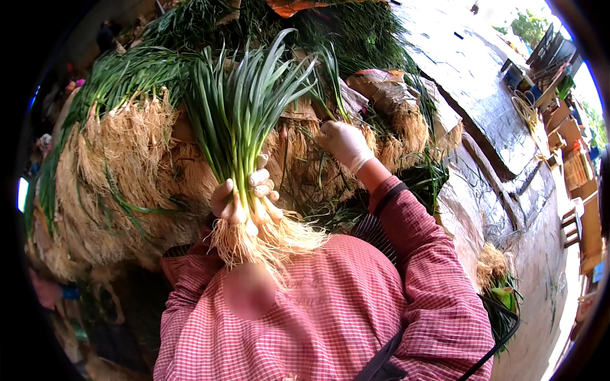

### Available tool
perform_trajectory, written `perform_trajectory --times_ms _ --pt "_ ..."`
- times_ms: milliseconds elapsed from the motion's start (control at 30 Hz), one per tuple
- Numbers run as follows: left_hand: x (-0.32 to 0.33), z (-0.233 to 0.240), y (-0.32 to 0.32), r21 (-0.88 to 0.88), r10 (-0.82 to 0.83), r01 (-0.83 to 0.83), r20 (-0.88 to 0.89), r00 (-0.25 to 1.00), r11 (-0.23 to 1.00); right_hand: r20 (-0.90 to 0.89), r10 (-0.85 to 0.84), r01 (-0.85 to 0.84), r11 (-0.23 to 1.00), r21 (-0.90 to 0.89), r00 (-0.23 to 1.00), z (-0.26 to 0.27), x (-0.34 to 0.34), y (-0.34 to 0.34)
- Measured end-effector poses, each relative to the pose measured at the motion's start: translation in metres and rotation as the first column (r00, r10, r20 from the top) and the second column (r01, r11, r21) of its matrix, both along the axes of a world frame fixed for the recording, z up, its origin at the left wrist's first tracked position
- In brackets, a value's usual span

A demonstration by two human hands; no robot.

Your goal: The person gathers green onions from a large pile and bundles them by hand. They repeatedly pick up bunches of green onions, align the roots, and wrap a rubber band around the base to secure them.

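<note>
A bunch of green garlic plants (245, 124), with white bulbs and long pale roots, stands leaves-up in my gloved left hand (243, 188). My fingers wrap the stems just above the bulbs, and the roots hang against my checked shirt. To the right, my right hand (344, 142), in a thin pale glove, has its fingers closed at the base of a few green leaves (337, 90). Its fingertips are partly hidden, so how firmly it grips them cannot be told. Behind both hands lies a heap of rooted plants (128, 128).
More leaves (352, 35) are piled at the back. Crumpled sacking (381, 88) lies among the roots at the right. A rooted bundle (493, 266) sits on the wet floor near my right elbow. Crates and cardboard boxes (591, 214) line the far right.
</note>
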State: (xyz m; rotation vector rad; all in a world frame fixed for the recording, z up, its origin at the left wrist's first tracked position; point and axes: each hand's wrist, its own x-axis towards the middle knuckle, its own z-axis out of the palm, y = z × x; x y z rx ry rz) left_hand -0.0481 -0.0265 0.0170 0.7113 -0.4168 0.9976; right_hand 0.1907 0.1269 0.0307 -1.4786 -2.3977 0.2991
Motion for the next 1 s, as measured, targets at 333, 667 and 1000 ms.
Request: perform_trajectory --times_ms 333,667,1000 --pt "0.0 0.001 0.021 -0.251 0.363 -0.462 -0.354 0.862 0.851 -0.014 0.093 -0.094 0.989 -0.118 0.996 0.024 0.005 -0.019" --pt "-0.001 -0.006 0.018 -0.34 0.225 -0.494 -0.593 0.773 0.801 0.148 0.444 -0.448 0.894 -0.009 0.884 0.025 -0.024 -0.065" --pt "-0.003 -0.028 0.023 -0.421 0.199 -0.588 -0.671 0.714 0.69 -0.113 0.442 -0.402 0.877 0.261 0.89 0.015 -0.061 -0.045"
